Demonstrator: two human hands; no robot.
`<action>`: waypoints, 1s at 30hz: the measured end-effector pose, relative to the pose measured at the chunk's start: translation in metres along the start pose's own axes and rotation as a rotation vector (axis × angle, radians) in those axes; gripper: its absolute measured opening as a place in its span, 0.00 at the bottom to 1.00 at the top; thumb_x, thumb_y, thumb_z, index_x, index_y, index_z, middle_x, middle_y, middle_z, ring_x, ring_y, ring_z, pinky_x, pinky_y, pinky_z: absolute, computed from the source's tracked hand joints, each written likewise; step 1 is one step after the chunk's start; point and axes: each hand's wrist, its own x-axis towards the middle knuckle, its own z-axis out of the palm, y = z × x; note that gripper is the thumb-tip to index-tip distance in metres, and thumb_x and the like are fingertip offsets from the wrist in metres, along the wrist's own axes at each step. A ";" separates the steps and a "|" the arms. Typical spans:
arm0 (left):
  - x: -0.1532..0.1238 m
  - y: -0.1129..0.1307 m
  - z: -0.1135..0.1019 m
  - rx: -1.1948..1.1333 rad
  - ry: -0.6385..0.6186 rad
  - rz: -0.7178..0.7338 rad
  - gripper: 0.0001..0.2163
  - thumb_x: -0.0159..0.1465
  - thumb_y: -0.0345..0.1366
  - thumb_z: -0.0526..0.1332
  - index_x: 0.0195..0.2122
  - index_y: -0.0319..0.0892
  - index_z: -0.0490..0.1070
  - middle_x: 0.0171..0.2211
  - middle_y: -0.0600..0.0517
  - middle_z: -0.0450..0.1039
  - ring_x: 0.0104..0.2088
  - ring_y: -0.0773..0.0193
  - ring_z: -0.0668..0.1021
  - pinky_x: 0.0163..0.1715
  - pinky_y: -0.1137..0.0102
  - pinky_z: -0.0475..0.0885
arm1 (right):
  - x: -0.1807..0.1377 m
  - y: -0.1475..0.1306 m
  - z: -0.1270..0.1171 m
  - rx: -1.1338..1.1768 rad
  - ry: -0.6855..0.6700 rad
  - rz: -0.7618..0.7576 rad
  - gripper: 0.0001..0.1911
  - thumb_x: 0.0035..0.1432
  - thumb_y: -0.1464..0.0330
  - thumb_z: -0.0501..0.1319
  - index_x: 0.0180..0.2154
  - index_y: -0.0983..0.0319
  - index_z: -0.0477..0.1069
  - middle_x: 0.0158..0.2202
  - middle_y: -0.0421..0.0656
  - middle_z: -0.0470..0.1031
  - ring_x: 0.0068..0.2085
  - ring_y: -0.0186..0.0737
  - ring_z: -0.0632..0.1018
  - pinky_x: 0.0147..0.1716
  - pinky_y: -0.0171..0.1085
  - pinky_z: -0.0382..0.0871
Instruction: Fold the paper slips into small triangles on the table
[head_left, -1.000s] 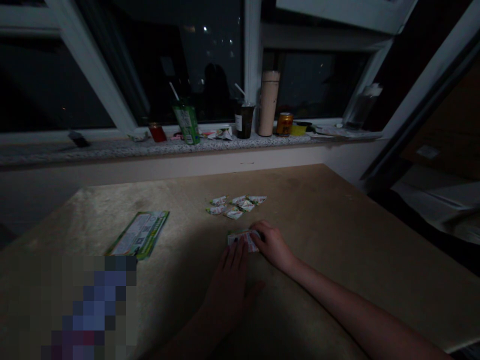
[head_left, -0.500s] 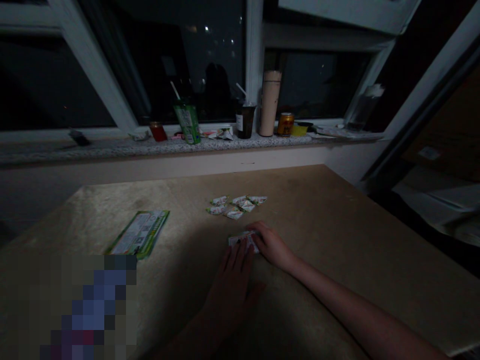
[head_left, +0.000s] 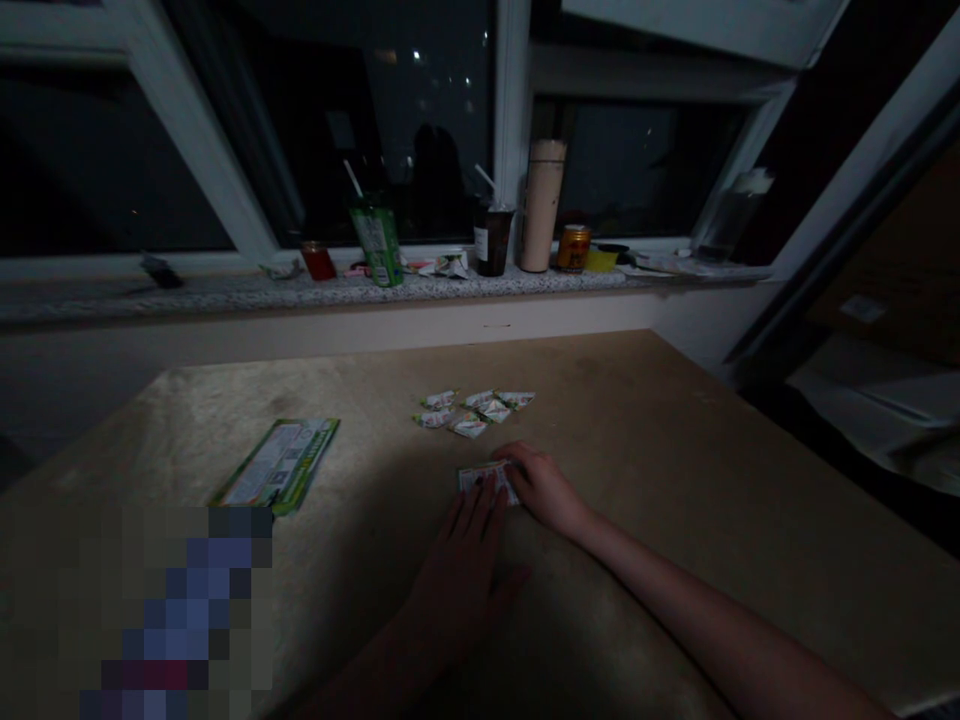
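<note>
A small printed wrapper [head_left: 475, 477], whitish with a green edge, lies flat on the table in front of me. My left hand [head_left: 466, 550] rests with its fingers stretched out over the near side of it, thumb spread to the right. At the wrapper's right end, my right hand [head_left: 547, 490] has bent fingers closed on the edge; its fingertips are partly hidden. Just beyond, several small folded wrapper pieces [head_left: 471, 426] sit in a loose group, white and green, pointed at the ends.
A flat green-and-white printed packet [head_left: 281, 465] lies on the table [head_left: 637, 420] at left. A blurred-out patch covers the lower left. Along the windowsill [head_left: 435, 292] stand a green cup [head_left: 377, 245], a dark cup [head_left: 493, 243], a pink flask [head_left: 543, 210] and an orange can [head_left: 574, 249].
Both hands stay almost in place on the wrapper. The view has shifted very slightly.
</note>
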 end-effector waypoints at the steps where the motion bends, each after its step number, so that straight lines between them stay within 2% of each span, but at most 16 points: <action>1: 0.000 0.000 0.000 -0.003 -0.002 0.001 0.34 0.66 0.49 0.51 0.65 0.33 0.43 0.66 0.38 0.44 0.64 0.48 0.51 0.59 0.53 0.55 | 0.000 0.000 0.000 -0.002 0.000 0.005 0.15 0.54 0.81 0.51 0.39 0.63 0.71 0.39 0.47 0.74 0.42 0.41 0.75 0.44 0.39 0.67; 11: 0.001 0.004 -0.004 0.013 -0.032 -0.036 0.34 0.65 0.47 0.52 0.65 0.32 0.43 0.66 0.38 0.44 0.64 0.49 0.51 0.60 0.54 0.55 | -0.001 0.001 0.002 -0.060 -0.020 -0.043 0.13 0.56 0.81 0.51 0.36 0.63 0.71 0.38 0.46 0.73 0.40 0.39 0.74 0.42 0.37 0.68; 21: 0.001 0.003 0.001 0.008 -0.018 -0.046 0.34 0.65 0.51 0.51 0.65 0.33 0.46 0.66 0.37 0.43 0.64 0.46 0.51 0.60 0.53 0.54 | -0.001 -0.005 0.002 -0.249 -0.118 0.002 0.11 0.61 0.77 0.52 0.41 0.63 0.70 0.42 0.46 0.70 0.40 0.38 0.75 0.40 0.34 0.67; 25: 0.001 0.002 0.003 -0.004 -0.017 -0.050 0.34 0.65 0.51 0.51 0.65 0.33 0.47 0.66 0.37 0.44 0.64 0.46 0.50 0.59 0.52 0.53 | 0.005 -0.008 -0.001 -0.262 -0.137 0.019 0.10 0.62 0.76 0.52 0.40 0.64 0.71 0.41 0.46 0.71 0.40 0.37 0.74 0.39 0.34 0.64; 30: 0.001 0.002 0.003 -0.011 -0.024 -0.064 0.35 0.64 0.52 0.52 0.65 0.33 0.47 0.65 0.36 0.44 0.64 0.45 0.51 0.59 0.51 0.53 | 0.010 -0.010 -0.004 -0.406 -0.110 0.003 0.06 0.59 0.73 0.58 0.37 0.61 0.73 0.37 0.44 0.74 0.43 0.43 0.72 0.43 0.42 0.55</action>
